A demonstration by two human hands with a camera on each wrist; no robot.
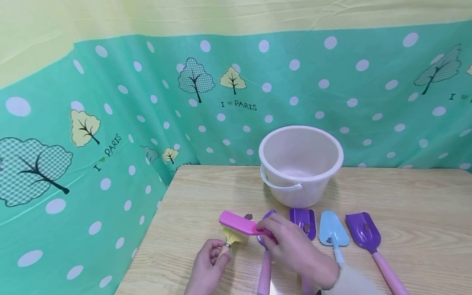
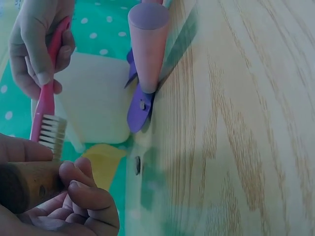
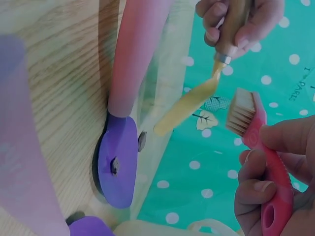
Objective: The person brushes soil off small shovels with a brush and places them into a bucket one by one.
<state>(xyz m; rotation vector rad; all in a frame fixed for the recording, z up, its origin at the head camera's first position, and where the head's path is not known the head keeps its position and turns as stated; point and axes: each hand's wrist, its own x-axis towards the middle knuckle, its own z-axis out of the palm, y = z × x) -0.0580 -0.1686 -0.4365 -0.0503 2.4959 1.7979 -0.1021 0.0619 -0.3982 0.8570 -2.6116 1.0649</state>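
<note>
My left hand (image 1: pixel 208 266) grips the wooden handle of a small yellow trowel (image 3: pixel 187 108), its blade raised above the table. A pink brush (image 1: pixel 240 222) with pale bristles is held by my right hand (image 1: pixel 295 247), fingers and thumb around its handle. In the head view the brush overlaps the trowel blade; in the right wrist view the bristles (image 3: pixel 241 118) stand apart from it, facing its neck. A small dark brown piece (image 3: pixel 142 141) lies on the table beside a purple shovel (image 3: pixel 123 162), which carries a similar piece.
A white bucket (image 1: pixel 299 193) with its handle hanging down stands at the table's back. To the right lie another purple shovel (image 1: pixel 299 216), a light blue shovel (image 1: pixel 331 225) and a purple shovel (image 1: pixel 363 232), each bearing a brown piece. A green dotted curtain (image 1: pixel 227 139) encloses the table.
</note>
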